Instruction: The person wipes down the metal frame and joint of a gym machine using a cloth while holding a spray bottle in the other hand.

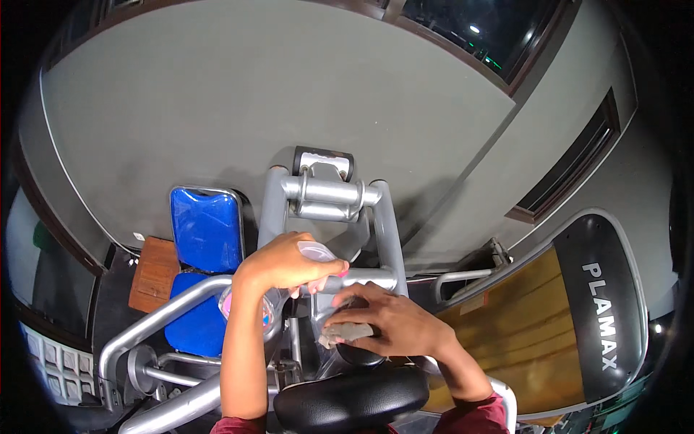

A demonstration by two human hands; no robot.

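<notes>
Both of my hands are over the silver metal frame of a gym machine (384, 228). My left hand (293, 264) is closed round a clear plastic bottle (317, 251), whose lower part hangs beside my wrist and shows a coloured label; a small pink part shows at my thumb. Below and to the right, my right hand (387, 320) holds a greyish cloth (348, 332) between thumb and fingers, close to the machine's tubing. A black padded cushion (351, 400) lies nearest to me, below both hands.
Curved silver tubes (157, 314) run at the left, with a blue chair (207, 230) and a wooden stool (154, 275) behind them. A large black and yellow machine panel (596, 325) stands at the right. A grey wall (325, 92) rises behind the machine.
</notes>
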